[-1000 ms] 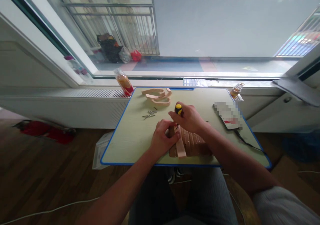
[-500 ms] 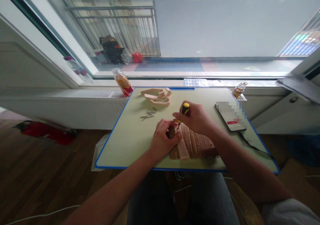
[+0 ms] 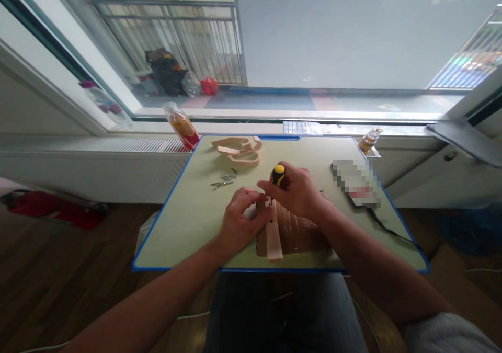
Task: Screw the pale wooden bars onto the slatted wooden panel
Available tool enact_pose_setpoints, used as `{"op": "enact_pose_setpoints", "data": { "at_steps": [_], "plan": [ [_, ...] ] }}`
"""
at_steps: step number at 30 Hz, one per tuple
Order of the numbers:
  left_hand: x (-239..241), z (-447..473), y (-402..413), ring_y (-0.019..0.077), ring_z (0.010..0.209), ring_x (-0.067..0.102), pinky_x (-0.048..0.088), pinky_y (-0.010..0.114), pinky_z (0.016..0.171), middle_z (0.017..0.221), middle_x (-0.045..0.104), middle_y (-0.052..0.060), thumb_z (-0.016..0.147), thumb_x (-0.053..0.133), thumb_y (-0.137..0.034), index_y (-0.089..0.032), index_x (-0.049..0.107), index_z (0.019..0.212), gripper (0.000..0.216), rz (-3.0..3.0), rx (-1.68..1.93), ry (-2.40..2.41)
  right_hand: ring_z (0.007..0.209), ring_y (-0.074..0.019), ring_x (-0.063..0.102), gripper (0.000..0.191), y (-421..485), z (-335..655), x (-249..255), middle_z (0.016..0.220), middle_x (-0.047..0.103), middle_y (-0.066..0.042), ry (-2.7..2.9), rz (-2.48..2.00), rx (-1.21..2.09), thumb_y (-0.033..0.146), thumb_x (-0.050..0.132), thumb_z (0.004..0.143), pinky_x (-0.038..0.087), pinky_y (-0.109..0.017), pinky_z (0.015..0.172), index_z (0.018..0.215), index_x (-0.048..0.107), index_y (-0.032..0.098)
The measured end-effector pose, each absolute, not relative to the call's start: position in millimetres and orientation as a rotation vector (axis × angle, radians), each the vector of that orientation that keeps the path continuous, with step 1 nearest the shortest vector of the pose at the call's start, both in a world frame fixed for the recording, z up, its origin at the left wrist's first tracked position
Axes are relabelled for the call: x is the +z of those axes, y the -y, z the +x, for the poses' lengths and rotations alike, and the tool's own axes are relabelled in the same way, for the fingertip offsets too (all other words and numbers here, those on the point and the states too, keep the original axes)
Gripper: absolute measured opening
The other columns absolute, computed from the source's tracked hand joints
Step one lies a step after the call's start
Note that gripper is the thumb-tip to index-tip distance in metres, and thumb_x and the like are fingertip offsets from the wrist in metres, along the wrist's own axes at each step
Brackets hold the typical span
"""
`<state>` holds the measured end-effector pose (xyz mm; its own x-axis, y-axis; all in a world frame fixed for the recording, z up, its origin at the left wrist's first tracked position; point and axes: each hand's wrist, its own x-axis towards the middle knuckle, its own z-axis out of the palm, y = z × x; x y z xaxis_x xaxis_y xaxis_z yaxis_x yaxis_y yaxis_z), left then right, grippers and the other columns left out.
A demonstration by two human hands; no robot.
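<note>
My right hand [image 3: 298, 188] is closed round a screwdriver [image 3: 278, 170] with a yellow and black handle. Its shaft points down at a hole near the far end of a pale wooden strip [image 3: 274, 243]. That strip lies along the left side of a brown board [image 3: 300, 235] with rows of small holes. My left hand [image 3: 245, 217] grips the strip from the left, thumb on top near a dark hole and fingers at the far end. Several screws [image 3: 222, 184] lie on the table beyond my left hand.
Curved pale wooden pieces [image 3: 241, 151] lie at the back left of the blue-edged table [image 3: 184, 232]. A phone [image 3: 355, 183] with a black cable is on the right. Bottles [image 3: 182, 128] stand by the window, one more [image 3: 369, 140] at the right.
The strip has turned to lie straighter toward me, and both hands have shifted with it. The screwdriver stays over the strip's far end. The whole view has shifted slightly.
</note>
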<state>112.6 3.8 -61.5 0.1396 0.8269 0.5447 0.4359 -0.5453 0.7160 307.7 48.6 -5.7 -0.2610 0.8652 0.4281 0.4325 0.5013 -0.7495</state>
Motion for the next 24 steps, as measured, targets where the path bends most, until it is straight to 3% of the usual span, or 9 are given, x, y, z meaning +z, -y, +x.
{"op": "enact_pose_setpoints", "data": {
  "at_steps": [2, 6, 9, 12, 15, 19, 24],
  "plan": [
    [-49, 104, -14, 0.0214, 0.097, 0.066, 0.055, 0.039, 0.093, 0.098, 0.071, 0.004, 0.090, 0.077, -0.020, -0.022, 0.074, 0.095, 0.007, 2.101, 1.502, -1.186, 0.059, -0.0113, 0.044, 0.040, -48, 308, -5, 0.064, 0.058, 0.005, 1.887, -1.069, 0.635, 0.055, 0.080, 0.090, 0.036, -0.028, 0.058, 0.081, 0.057, 0.023],
    [0, 93, -51, 0.0198, 0.092, 0.064, 0.052, 0.036, 0.084, 0.098, 0.070, 0.004, 0.094, 0.074, -0.023, -0.022, 0.076, 0.102, 0.009, 2.049, 1.661, -1.050, 0.060, -0.0106, 0.044, 0.045, -46, 307, -5, 0.064, 0.057, 0.005, 1.879, -1.030, 0.635, 0.059, 0.083, 0.087, 0.036, -0.028, 0.057, 0.078, 0.059, 0.022],
    [38, 96, -74, 0.0184, 0.085, 0.063, 0.050, 0.035, 0.080, 0.093, 0.071, 0.004, 0.090, 0.083, -0.030, -0.023, 0.080, 0.105, 0.017, 2.144, 1.448, -0.791, 0.060, -0.0099, 0.040, 0.047, -47, 306, -8, 0.063, 0.053, 0.007, 1.855, -1.005, 0.636, 0.060, 0.086, 0.085, 0.034, -0.028, 0.056, 0.077, 0.059, 0.022],
    [58, 107, -82, 0.0187, 0.081, 0.063, 0.050, 0.035, 0.075, 0.086, 0.072, 0.004, 0.081, 0.093, -0.035, -0.023, 0.082, 0.095, 0.022, 2.270, 1.223, -0.648, 0.060, -0.0099, 0.040, 0.045, -50, 305, -12, 0.064, 0.051, 0.007, 1.819, -0.989, 0.673, 0.057, 0.087, 0.084, 0.034, -0.028, 0.056, 0.078, 0.061, 0.022],
    [55, 113, -83, 0.0179, 0.078, 0.062, 0.050, 0.036, 0.074, 0.083, 0.072, 0.004, 0.081, 0.093, -0.036, -0.022, 0.080, 0.089, 0.021, 2.247, 1.219, -0.628, 0.061, -0.0105, 0.043, 0.043, -54, 304, -17, 0.066, 0.053, 0.006, 1.804, -0.972, 0.718, 0.057, 0.087, 0.083, 0.035, -0.028, 0.057, 0.082, 0.066, 0.021],
    [38, 111, -87, 0.0202, 0.087, 0.067, 0.053, 0.039, 0.082, 0.090, 0.075, 0.006, 0.081, 0.094, -0.035, -0.023, 0.081, 0.095, 0.023, 2.141, 1.254, -0.587, 0.061, -0.0100, 0.042, 0.043, -57, 304, -17, 0.066, 0.052, 0.007, 1.810, -0.935, 0.712, 0.057, 0.088, 0.082, 0.035, -0.028, 0.057, 0.081, 0.065, 0.021],
    [24, 108, -94, 0.0216, 0.092, 0.068, 0.054, 0.042, 0.089, 0.094, 0.077, 0.007, 0.082, 0.093, -0.030, -0.025, 0.083, 0.098, 0.020, 2.030, 1.297, -0.541, 0.069, -0.0108, 0.050, 0.026, -59, 315, -4, 0.080, 0.060, 0.002, 1.963, -0.773, 0.839, 0.036, 0.088, 0.084, 0.041, -0.028, 0.062, 0.082, 0.069, 0.019]
  ]
}}
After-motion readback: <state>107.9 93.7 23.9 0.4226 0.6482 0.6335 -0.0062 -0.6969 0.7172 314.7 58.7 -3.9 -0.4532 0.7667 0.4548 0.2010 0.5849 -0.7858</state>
